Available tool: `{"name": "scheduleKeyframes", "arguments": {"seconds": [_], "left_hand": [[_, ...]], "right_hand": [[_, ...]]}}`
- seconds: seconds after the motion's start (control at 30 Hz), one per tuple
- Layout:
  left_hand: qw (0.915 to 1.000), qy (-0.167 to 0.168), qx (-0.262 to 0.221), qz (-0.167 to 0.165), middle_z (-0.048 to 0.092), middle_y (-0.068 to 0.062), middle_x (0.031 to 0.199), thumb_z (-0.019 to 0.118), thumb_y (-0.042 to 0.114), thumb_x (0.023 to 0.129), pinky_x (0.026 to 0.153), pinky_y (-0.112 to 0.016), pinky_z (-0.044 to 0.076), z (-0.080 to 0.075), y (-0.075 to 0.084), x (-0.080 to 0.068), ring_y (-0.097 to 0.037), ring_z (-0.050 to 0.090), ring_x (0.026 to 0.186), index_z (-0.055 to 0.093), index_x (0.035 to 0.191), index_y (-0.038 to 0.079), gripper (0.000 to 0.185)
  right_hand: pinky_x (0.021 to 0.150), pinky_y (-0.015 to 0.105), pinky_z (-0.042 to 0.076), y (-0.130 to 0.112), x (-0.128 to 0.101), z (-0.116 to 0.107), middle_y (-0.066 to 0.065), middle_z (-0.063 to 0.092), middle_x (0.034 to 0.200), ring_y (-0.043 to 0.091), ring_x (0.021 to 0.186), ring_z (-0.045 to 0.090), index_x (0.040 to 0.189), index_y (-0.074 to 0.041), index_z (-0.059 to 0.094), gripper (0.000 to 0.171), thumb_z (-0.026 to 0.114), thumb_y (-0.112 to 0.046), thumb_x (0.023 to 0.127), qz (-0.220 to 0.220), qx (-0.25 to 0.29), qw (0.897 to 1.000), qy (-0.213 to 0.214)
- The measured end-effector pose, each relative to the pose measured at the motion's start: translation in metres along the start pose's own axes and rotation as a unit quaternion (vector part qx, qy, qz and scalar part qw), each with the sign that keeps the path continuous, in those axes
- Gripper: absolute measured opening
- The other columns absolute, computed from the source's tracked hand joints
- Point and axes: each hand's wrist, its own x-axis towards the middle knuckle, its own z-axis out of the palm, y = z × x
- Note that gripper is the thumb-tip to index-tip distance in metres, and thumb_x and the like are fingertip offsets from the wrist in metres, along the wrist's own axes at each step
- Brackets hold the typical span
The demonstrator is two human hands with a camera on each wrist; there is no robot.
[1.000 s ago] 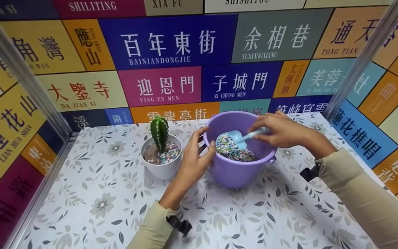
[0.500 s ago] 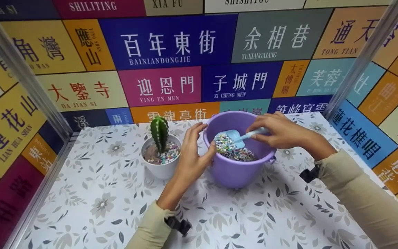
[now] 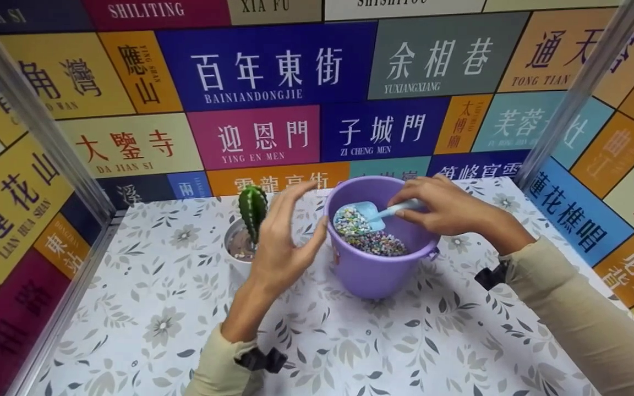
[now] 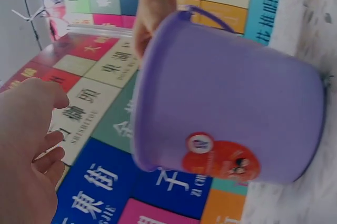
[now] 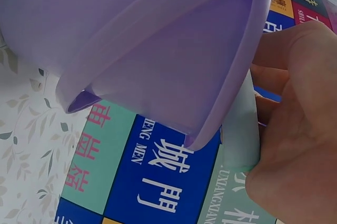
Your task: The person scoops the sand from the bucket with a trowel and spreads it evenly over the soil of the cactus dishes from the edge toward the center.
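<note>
Cactus (image 3: 252,209): standing in a white pot (image 3: 233,254) on the floral table (image 3: 146,308), partly hidden behind the left hand. Left hand (image 3: 283,242): hovering with fingers spread, grasping nothing, just left of the bucket. Bucket (image 3: 375,269): purple, sitting upright mid-table, holding coloured pebbles (image 3: 375,241). Scoop (image 3: 369,210): pale blue, carrying pebbles inside the bucket. Right hand (image 3: 443,206): pinching the scoop's handle over the rim.

Lilac bucket (image 3: 375,269), pale-blue scoop (image 3: 369,212), multicoloured pebbles (image 3: 375,241), green cactus (image 3: 252,209).
</note>
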Motion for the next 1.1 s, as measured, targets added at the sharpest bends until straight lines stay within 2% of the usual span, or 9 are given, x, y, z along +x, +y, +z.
{"name": "scheduleKeyframes", "arguments": {"seconds": [0.27,0.5,0.73,1.1], "left_hand": [[0.9984,0.056,0.009,-0.01,0.063,-0.004,0.152,0.079,0.015,0.098,0.127,-0.041,0.042,-0.037,-0.005,0.005,-0.02,0.055,0.145,0.059,0.151,0.008,0.057],[0.9955,0.09,0.014,-0.027,0.061,-0.005,0.153,0.08,0.017,0.097,0.12,-0.043,0.046,-0.056,-0.017,0.005,-0.021,0.054,0.143,0.059,0.151,0.009,0.058],[0.9963,0.059,0.038,-0.05,0.054,-0.01,0.158,0.08,0.025,0.099,0.124,-0.042,0.043,-0.067,-0.034,-0.006,-0.019,0.051,0.145,0.052,0.156,0.005,0.067],[0.9909,0.015,0.055,-0.122,0.048,-0.013,0.161,0.087,0.034,0.093,0.125,-0.051,0.04,-0.077,-0.066,-0.028,-0.026,0.049,0.145,0.043,0.16,0.004,0.085]], "right_hand": [[0.107,0.055,0.037,-0.004,0.004,-0.001,0.005,0.075,0.129,0.032,0.13,0.061,0.127,-0.018,0.08,0.025,0.072,-0.026,0.105,-0.002,0.006,1.0,0.011],[0.105,0.053,0.037,-0.01,0.005,-0.003,0.006,0.076,0.125,0.031,0.126,0.064,0.127,-0.015,0.079,0.026,0.071,-0.026,0.105,-0.02,-0.001,0.999,0.029],[0.119,0.063,0.035,-0.023,0.012,-0.001,0.005,0.075,0.133,0.035,0.14,0.059,0.129,-0.016,0.078,0.028,0.07,-0.029,0.106,-0.021,0.01,0.999,0.028],[0.119,0.06,0.035,-0.048,0.03,0.005,0.004,0.073,0.139,0.033,0.144,0.057,0.133,-0.019,0.076,0.032,0.067,-0.035,0.108,-0.035,0.007,0.999,0.02]]}}
